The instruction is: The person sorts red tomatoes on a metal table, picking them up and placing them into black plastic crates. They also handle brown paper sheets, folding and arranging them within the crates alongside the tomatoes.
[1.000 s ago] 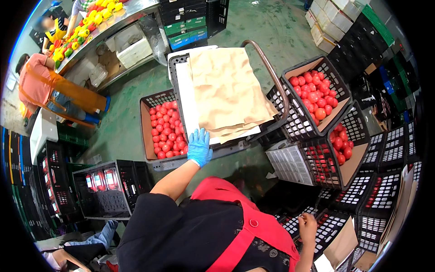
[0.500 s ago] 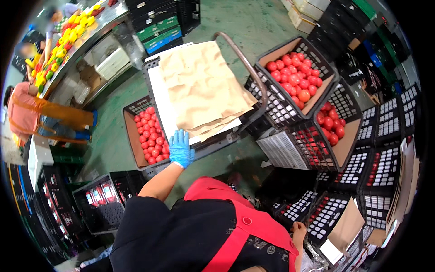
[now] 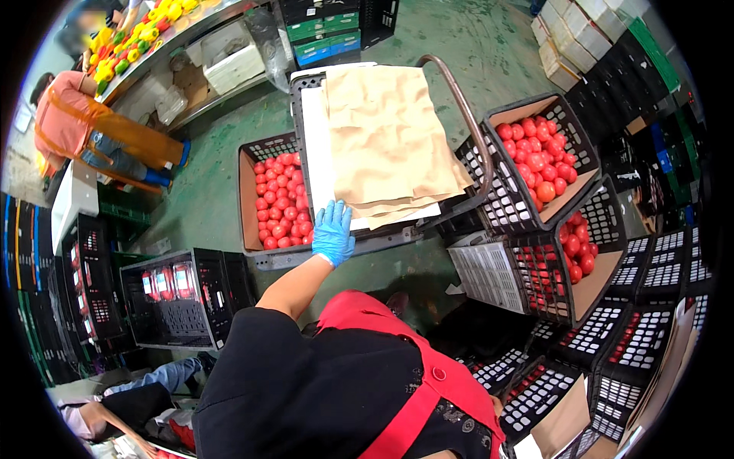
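Note:
My left hand, in a blue glove, lies with fingers stretched out at the near edge of a stack topped by brown paper sheets. Its fingertips touch the near left corner of the papers, where a white sheet shows underneath. The stack rests on a dark crate with a curved brown metal handle at its right. Only a sliver of my right hand shows past the red apron, low on the right; its fingers are hidden.
Red tomatoes fill a crate on the left, and more tomatoes fill stacked crates on the right. Black crates crowd the right side. An open crate with packs stands left. Co-workers are near a pepper-covered table and at lower left.
The view has shifted, so the papers and crates sit further right and a person appears at lower left. My left hand stays at the paper edge; my right hand has gone mostly out of sight.

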{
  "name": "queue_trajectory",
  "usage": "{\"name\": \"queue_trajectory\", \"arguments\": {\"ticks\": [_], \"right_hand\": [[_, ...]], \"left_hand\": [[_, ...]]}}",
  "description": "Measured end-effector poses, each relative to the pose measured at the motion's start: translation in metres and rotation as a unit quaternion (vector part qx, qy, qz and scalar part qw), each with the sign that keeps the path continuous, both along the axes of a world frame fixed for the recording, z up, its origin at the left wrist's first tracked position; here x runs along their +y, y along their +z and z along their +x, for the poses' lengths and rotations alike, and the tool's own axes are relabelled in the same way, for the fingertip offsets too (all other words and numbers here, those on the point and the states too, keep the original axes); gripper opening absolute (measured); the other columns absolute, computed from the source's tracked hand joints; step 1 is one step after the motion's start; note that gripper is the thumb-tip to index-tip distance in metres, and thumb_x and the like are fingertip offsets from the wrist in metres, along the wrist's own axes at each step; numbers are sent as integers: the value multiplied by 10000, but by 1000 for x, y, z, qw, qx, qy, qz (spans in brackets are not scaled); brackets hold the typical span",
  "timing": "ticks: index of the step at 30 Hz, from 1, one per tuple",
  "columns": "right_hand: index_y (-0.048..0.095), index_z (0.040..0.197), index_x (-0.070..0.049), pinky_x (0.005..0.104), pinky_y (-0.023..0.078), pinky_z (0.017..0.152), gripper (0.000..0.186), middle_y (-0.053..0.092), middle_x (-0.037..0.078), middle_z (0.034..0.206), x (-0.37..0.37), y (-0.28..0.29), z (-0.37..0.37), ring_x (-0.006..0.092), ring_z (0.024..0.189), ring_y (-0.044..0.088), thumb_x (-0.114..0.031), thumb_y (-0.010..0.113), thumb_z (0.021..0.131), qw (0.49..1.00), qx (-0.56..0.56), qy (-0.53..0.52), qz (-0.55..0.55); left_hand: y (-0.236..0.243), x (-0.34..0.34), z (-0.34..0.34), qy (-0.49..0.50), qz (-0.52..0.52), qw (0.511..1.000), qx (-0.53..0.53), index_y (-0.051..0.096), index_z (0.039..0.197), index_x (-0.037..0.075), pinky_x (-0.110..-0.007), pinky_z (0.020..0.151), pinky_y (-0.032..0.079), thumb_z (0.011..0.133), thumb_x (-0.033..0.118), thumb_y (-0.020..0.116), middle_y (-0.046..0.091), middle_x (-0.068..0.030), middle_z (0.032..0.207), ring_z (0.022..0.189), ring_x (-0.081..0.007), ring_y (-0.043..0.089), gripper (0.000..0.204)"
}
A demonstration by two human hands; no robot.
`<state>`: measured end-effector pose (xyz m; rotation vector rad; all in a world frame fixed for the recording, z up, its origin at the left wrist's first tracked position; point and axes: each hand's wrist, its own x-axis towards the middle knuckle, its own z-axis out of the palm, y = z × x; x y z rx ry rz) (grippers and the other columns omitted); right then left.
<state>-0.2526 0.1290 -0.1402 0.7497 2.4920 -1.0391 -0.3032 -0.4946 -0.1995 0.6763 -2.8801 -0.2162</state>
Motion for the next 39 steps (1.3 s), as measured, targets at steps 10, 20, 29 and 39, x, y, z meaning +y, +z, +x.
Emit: {"name": "queue_trajectory", "arguments": {"ticks": [10,20,29,39], "right_hand": [[672,824,50,297,451,554,252,631,83,648,25,-18,-5,137,575,564,-200,639,827,989,-67,106,79],[661,888,34,288,457,564,264,643,65,722,77,-63,8,108,609,556,-225,663,837,992,-91,84,1],[677,928,-9,241,469,643,236,654,32,770,26,-32,-8,90,702,577,-213,686,810,981,-157,105,-49],[650,1024,-36,306,494,775,334,678,139,922,-12,-60,-53,230,869,654,-305,629,827,948,-197,250,-20]], "left_hand": [[1,1,2,7,-7,1000,5,442,1271,19,-492,1060,235,656,247,640,387,-187,1358,1286,-367,321,685],[3,1,1,10,5,1000,-25,432,1293,21,-493,1075,221,687,252,606,360,-187,1390,1309,-363,303,672],[2,3,-1,14,-2,999,-38,428,1281,17,-504,1066,229,635,236,648,364,-200,1377,1314,-368,294,717],[-1,4,-8,8,-37,998,-45,441,1264,6,-500,1074,220,622,243,657,366,-196,1374,1315,-376,283,718]]}}
